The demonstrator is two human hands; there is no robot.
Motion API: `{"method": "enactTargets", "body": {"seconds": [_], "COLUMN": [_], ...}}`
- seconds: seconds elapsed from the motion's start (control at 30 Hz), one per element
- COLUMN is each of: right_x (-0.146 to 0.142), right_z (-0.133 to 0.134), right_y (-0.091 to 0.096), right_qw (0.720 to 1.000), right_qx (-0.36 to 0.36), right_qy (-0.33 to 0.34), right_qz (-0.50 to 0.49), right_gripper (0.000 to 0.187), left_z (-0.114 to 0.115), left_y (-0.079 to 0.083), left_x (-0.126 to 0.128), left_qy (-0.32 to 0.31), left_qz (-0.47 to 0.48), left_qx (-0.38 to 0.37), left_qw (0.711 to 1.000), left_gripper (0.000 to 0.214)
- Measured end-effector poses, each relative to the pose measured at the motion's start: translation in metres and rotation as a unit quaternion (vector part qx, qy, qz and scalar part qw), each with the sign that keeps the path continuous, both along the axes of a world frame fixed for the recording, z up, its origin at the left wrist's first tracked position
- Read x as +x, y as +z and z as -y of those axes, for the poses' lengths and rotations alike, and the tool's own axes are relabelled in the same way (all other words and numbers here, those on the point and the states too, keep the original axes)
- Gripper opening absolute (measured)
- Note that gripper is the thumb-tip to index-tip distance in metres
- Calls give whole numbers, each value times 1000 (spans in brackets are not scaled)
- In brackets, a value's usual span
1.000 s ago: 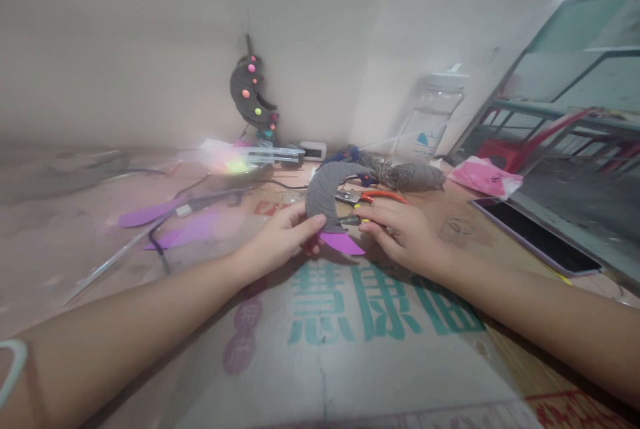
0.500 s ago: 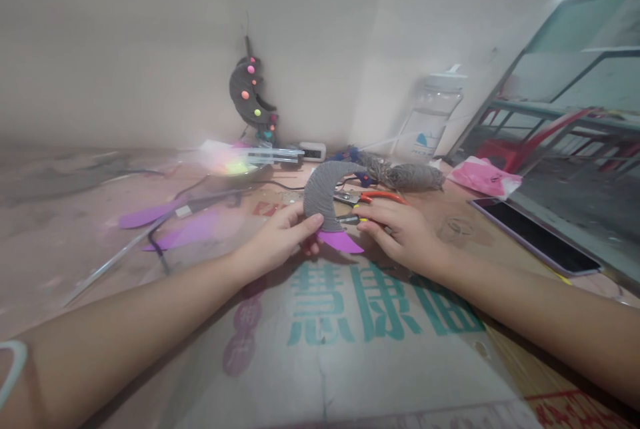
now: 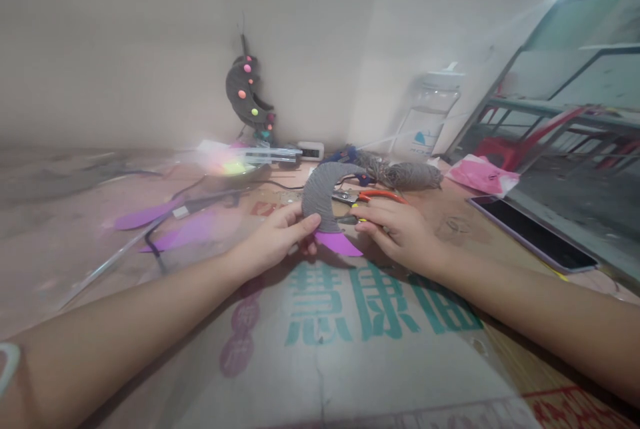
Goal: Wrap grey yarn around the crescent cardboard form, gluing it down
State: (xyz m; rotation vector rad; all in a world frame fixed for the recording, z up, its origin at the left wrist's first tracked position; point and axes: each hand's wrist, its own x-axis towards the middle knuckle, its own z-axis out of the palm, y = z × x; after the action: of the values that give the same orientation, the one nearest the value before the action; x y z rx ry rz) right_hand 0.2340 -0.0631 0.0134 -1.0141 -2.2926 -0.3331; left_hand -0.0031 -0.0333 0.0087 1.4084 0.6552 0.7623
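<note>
My left hand point(image 3: 283, 236) grips a crescent moon shape point(image 3: 320, 199) near its lower end, thumb on the front. Grey yarn is wound over most of the crescent; its bottom tip shows bare purple card point(image 3: 341, 244). Just right of the crescent, my right hand point(image 3: 400, 232) has its fingers pinched together. Whatever lies between those fingertips is too small to make out. Behind the right hand lie orange-handled scissors point(image 3: 383, 196), partly hidden by it. A bundle of grey yarn point(image 3: 413, 176) rests behind the crescent's upper tip.
A finished-looking grey crescent with coloured pompoms point(image 3: 245, 92) hangs by the wall. Purple card pieces point(image 3: 147, 214) and a cable lie left. A clear bottle point(image 3: 433, 116), pink packet point(image 3: 483, 176) and phone point(image 3: 533, 232) stand or lie right. Printed cardboard point(image 3: 280, 376) covers the front.
The view has shifted very slightly. Both hands keep nearly the same pose around the crescent, with the right fingertips barely moved beside it.
</note>
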Motion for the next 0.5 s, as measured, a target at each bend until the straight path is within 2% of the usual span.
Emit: {"method": "enactTargets", "body": {"seconds": [0.33, 0.5], "right_x": [0, 0], "right_z": [2, 2], "right_y": [0, 0], "right_qw": [999, 1000], "right_qx": [-36, -7], "right_qy": [-14, -2], "right_qz": [-37, -11], "right_gripper": [31, 30], "left_z": [0, 2], "left_y": [1, 4], "left_x": [1, 2], "left_qy": [14, 27], "left_qz": [-28, -22], "left_qx": [14, 11], "left_qw": [999, 999], "left_gripper": [29, 28]}}
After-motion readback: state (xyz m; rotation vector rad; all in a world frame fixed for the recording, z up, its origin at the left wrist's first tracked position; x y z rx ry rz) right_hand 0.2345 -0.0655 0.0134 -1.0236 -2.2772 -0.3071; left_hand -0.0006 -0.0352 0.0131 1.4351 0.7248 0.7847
